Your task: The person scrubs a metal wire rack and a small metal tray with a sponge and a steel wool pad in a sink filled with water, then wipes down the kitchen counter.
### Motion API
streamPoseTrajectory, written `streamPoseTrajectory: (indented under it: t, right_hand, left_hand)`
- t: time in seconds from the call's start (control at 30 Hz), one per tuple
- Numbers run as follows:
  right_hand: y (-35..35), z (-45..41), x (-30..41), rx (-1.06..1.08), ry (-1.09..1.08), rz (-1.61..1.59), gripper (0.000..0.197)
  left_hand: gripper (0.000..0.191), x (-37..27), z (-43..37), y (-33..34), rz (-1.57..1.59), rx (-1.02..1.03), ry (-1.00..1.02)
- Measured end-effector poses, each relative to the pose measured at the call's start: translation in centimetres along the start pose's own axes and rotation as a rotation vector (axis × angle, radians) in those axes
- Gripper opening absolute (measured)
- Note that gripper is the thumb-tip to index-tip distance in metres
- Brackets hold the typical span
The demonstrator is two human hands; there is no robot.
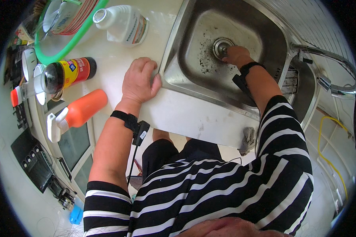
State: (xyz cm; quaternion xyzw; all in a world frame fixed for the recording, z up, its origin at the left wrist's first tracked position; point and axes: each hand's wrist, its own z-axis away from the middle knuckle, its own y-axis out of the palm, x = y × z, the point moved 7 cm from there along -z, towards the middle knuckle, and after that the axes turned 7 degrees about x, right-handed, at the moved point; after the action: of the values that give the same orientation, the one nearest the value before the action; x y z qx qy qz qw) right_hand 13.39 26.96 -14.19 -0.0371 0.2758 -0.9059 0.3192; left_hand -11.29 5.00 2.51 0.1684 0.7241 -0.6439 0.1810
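In the basin of a stainless-steel sink (192, 75), my right hand (237, 56) has its fingertips at the metal drain strainer (221, 47), on the centre knob. The fingers are curled and partly hide the strainer, so a firm grip on it cannot be told. Dark wet crumbs (207, 66) lie scattered on the basin floor around the drain. My left hand (141, 78) rests on the white countertop (178, 109) beside the sink's left rim, its fingers loosely bent and nothing seen in it.
Left of my left hand stand an orange spray bottle (87, 108), a dark sauce bottle (69, 74) and a white plastic jug (123, 25). A green-rimmed container (74, 44) is behind them. The chrome faucet (323, 50) arches at the right. A grey rag (247, 139) hangs at the front edge.
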Motion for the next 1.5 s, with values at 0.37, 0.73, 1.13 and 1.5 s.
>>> streamPoseTrajectory:
  t: [0.37, 0.73, 1.13, 1.5]
  right_hand:
    - [0.1, -1.6, 1.6, -0.313, -0.37, 0.267, 0.03]
    - [-3.5, 20.4, -16.2, -0.763, 0.546, -0.348, 0.051]
    - [-2.8, 16.7, -28.3, -1.123, 0.526, 0.077, 0.065]
    - [-3.1, 13.0, -25.1, -0.63, 0.553, 0.005, 0.041]
  left_hand:
    - [0.028, -0.1, -0.3, 0.0, -0.025, 0.023, 0.012]
    - [0.024, -0.3, 0.1, 0.1, -0.008, 0.013, 0.013]
    - [0.024, -0.4, 0.0, 0.0, -0.01, 0.008, 0.033]
    - [0.024, -0.5, -0.2, 0.1, -0.043, -0.026, 0.061]
